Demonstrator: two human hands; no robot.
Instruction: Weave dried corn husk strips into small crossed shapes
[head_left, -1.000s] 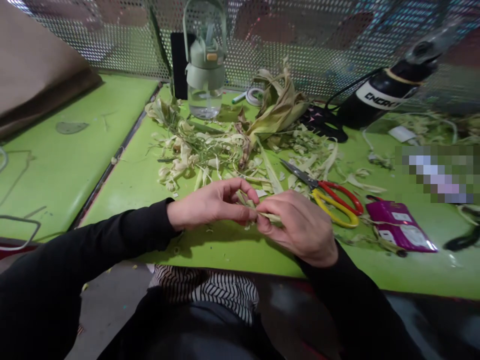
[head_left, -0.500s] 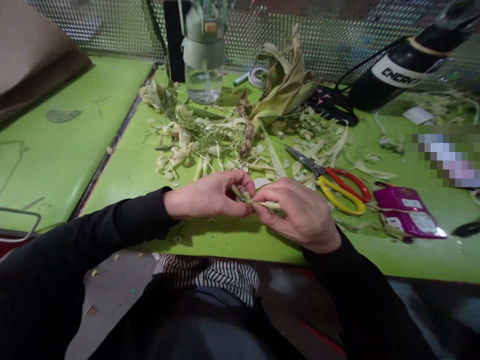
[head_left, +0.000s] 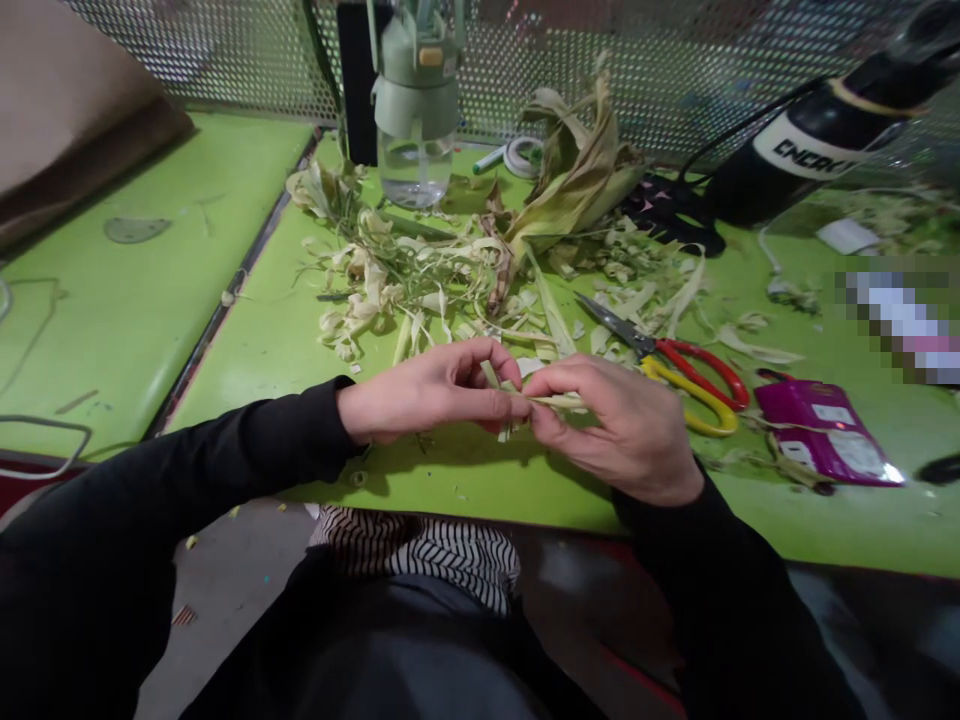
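My left hand (head_left: 431,390) and my right hand (head_left: 619,425) meet fingertip to fingertip over the front of the green table (head_left: 255,360). Both pinch the same thin pale husk strip (head_left: 551,402), which runs between the fingers. Behind the hands lies a loose heap of cut husk strips (head_left: 420,280). A bunch of whole corn husks (head_left: 574,185) stands further back. Scissors (head_left: 675,365) with one red and one yellow handle lie just right of my right hand.
A clear water bottle with a green lid (head_left: 416,110) stands at the back by a perforated metal screen (head_left: 660,60). A black bottle (head_left: 817,140) lies at the back right. A purple packet (head_left: 821,430) rests right of the scissors. A second green table (head_left: 112,260) adjoins on the left.
The hands have stayed together on the husk strip, with the fingers shifting slightly along it. The camera view has dipped a little.
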